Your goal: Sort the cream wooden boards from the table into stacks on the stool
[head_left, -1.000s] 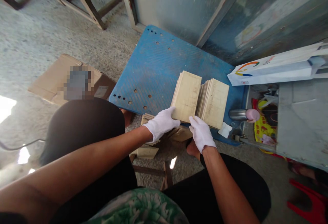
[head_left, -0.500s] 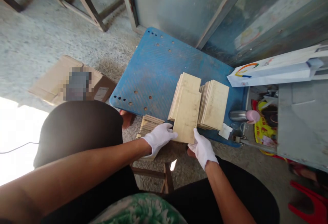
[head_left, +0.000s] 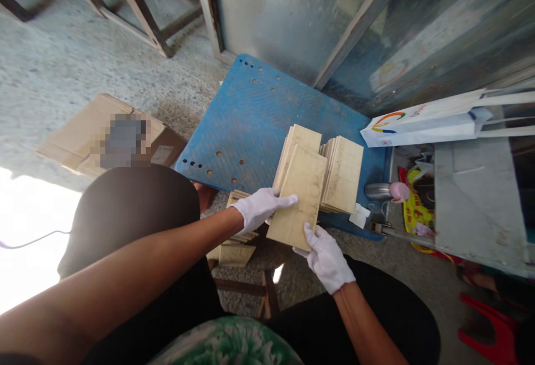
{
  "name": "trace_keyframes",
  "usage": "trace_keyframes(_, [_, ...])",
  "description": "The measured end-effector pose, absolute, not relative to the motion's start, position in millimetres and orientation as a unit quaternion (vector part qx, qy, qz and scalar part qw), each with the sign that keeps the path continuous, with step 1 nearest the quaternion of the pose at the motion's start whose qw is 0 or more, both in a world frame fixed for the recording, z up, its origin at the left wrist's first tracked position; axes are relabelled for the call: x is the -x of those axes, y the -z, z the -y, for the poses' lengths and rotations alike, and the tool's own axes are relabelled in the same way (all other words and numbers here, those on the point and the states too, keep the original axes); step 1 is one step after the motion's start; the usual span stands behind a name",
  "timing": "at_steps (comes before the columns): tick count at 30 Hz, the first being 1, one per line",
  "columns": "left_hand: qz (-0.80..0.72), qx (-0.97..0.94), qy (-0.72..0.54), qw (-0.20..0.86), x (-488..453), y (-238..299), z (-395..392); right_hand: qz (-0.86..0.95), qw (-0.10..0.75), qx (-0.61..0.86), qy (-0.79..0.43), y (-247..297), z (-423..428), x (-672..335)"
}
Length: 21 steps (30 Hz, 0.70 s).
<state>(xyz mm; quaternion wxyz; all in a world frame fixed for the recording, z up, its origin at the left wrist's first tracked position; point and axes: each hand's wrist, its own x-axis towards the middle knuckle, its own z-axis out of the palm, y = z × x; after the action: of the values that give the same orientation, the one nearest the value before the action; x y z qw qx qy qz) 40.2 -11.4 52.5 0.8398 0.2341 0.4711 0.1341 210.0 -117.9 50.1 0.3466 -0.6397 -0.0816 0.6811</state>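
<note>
A pale wooden board (head_left: 300,200), thin and rectangular with dark marks along its right side, is gripped between my two white-gloved hands. My left hand (head_left: 263,208) pinches its left edge, thumb lying on the top face. At the near right corner my right hand (head_left: 326,256) holds it, thumb above and fingers underneath. Beyond the board, partly covered by it, stands one stack of similar boards (head_left: 307,136). A second stack of boards (head_left: 345,174) leans to its right on the blue plastic table (head_left: 251,122). More boards (head_left: 236,254) lie low beneath my left forearm, partly hidden.
Right of the stacks are a steel flask with a pink lid (head_left: 382,191), a white paper scrap (head_left: 359,215) and a white paper bag (head_left: 422,122). A grey metal surface (head_left: 476,198) borders the right side. A cardboard box (head_left: 75,136) sits at left, a red stool (head_left: 489,326) lower right.
The board has come nearer to me and tilted off the stack. My left thumb now lies across its face, and my right hand has a firmer hold on the corner.
</note>
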Motion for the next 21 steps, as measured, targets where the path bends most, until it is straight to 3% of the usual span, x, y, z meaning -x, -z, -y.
trace_keyframes(5, [-0.392, -0.22, -0.226, 0.865, -30, -80, -12, 0.134, 0.385, 0.626, -0.664, -64, 142, -187])
trace_keyframes(8, [-0.391, -0.193, -0.258, 0.862, -24, -93, -19, 0.176, 0.352, 0.627, -0.673, -59, 156, -183])
trace_keyframes(12, [-0.383, -0.202, -0.233, 0.871, -23, -100, -11, 0.239, 0.286, 0.686, -0.625, -53, 153, -192])
trace_keyframes(17, [-0.38, -0.352, -0.158, 0.841, -29, -87, 9, 0.295, 0.349, 0.76, -0.461, -82, 116, -220])
trace_keyframes(21, [-0.335, -0.45, -0.138, 0.816, -36, -74, 23, 0.365, 0.297, 0.736, -0.486, -115, 101, -233])
